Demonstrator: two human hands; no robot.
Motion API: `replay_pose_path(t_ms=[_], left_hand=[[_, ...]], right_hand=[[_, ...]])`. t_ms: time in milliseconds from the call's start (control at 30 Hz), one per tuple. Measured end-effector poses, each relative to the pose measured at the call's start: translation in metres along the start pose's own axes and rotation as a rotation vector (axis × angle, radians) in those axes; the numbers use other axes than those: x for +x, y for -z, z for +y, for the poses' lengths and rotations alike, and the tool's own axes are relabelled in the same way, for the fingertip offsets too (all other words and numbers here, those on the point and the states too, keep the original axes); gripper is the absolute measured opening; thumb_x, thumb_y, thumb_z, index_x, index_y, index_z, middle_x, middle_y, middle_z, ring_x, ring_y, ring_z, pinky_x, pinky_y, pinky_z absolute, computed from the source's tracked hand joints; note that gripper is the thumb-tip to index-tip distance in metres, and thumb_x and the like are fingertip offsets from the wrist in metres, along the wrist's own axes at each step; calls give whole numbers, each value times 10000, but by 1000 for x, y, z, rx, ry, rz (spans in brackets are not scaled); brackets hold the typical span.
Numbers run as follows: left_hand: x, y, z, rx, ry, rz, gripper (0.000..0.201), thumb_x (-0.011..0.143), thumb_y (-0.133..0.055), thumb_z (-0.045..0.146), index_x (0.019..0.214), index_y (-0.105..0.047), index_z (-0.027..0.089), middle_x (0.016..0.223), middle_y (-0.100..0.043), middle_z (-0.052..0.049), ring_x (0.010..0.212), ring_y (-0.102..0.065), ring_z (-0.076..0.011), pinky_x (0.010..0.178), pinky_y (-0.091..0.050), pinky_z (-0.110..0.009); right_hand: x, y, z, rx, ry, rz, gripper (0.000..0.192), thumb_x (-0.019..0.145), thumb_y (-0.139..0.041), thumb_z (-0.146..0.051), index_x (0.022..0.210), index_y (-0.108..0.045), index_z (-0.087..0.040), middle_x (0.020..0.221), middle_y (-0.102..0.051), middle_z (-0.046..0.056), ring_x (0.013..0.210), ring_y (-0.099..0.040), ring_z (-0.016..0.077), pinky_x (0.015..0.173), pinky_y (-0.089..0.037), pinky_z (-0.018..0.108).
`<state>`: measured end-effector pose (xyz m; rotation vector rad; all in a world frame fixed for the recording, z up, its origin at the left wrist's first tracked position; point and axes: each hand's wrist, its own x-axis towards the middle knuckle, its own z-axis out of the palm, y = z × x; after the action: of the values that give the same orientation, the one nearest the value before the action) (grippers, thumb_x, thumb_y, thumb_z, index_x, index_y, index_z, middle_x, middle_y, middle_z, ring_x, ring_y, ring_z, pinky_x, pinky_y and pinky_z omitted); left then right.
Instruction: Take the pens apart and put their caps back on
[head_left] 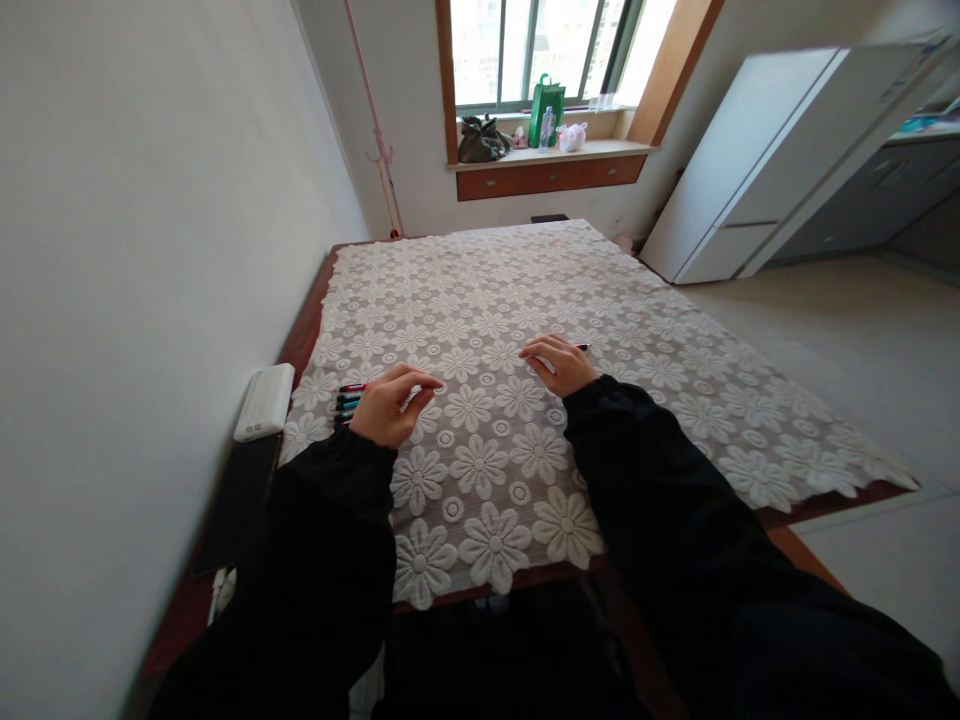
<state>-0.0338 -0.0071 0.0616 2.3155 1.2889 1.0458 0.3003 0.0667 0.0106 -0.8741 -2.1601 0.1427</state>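
Note:
My left hand point(394, 403) hovers low over or rests on the floral lace tablecloth point(480, 465), its fingers stretched forward and the thumb apart. Nothing shows between them. Partly hidden behind that hand, several pens point(346, 402) with red, teal and dark barrels lie side by side. My right hand point(556, 364) is at the cloth farther to the right, palm down, with fingers extended and slightly bent. Just past its back, the dark end of another pen point(583, 347) sticks out; the rest of this pen is hidden by the hand.
On the table's left edge are a white box-shaped device point(265, 402), a black flat object point(238, 500) and a white cable plug point(217, 592). A wall point(150, 250) runs close along the left. Beyond stand a windowsill with bags point(546, 115) and a white refrigerator point(765, 160).

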Motion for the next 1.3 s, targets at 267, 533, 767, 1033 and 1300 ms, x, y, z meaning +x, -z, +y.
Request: replay_pose_path(t_ms=[267,533,767,1033,1300], left_hand=[[0,-12,-2,-462,260,384,227,818,-750,390,915,-721,187,655,-640,7,504,-558,-94,406,-406,-181],[1,-38,-19,-647,457,496,387,720,-815,473,905,-690,158,736,-719,-39,639,-741,-192,388,-491,-187],[-3,-47,-18,-704,484,432,457,703,-828,508,929,-666,145,913,-767,-95,760,-782,-246,415,-536,-194],[-5,-53,-14,-747,471,350,512,686,-845,563,896,-638,144,941,-780,-108,734,-780,-228,635,-657,-316],[-6,-53,-15,-794,475,312,504,698,-843,552,872,-572,164,983,-793,-131,737,-781,-230,621,-647,-322]], right_hand=[[3,-2,-15,503,-292,-319,492,976,-525,-597,1110,-716,-164,990,-749,98,869,-678,205,759,-521,322],[3,-15,-22,757,-370,-521,689,969,-455,-702,1306,-644,-131,975,-749,102,706,-622,136,647,-479,258],[4,-16,-28,741,-394,-603,632,920,-572,-668,1235,-680,-131,790,-700,32,658,-576,122,620,-448,241],[5,-21,-36,691,-480,-591,514,819,-685,-639,967,-673,-146,664,-579,-30,595,-504,112,557,-363,235],[4,-24,-42,466,-370,-580,395,954,-511,-515,884,-671,-160,669,-600,-6,613,-495,122,603,-357,252]])
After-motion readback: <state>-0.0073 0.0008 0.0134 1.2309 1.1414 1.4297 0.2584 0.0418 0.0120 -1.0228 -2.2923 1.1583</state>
